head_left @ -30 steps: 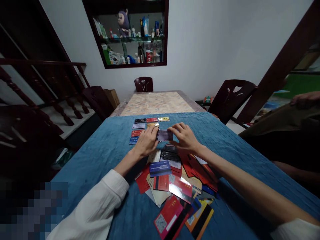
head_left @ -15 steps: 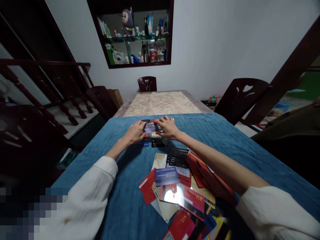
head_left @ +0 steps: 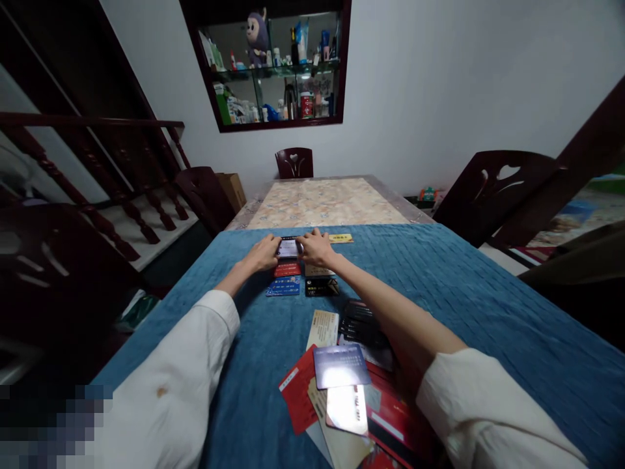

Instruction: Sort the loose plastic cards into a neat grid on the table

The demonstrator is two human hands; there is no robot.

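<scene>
Head camera close above blue tablecloth [head_left: 469,306], facing forward and down.

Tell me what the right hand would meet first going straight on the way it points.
Most likely the pale card: the right hand points at it and appears to touch its right edge, though exact contact is hard to tell.

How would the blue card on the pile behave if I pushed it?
The blue card looks thin and straight-edged, so probably light and stiff. Its glare suggests a smooth, perhaps slippery face. Lying on the pile, it would likely slide rather than roll.
</scene>
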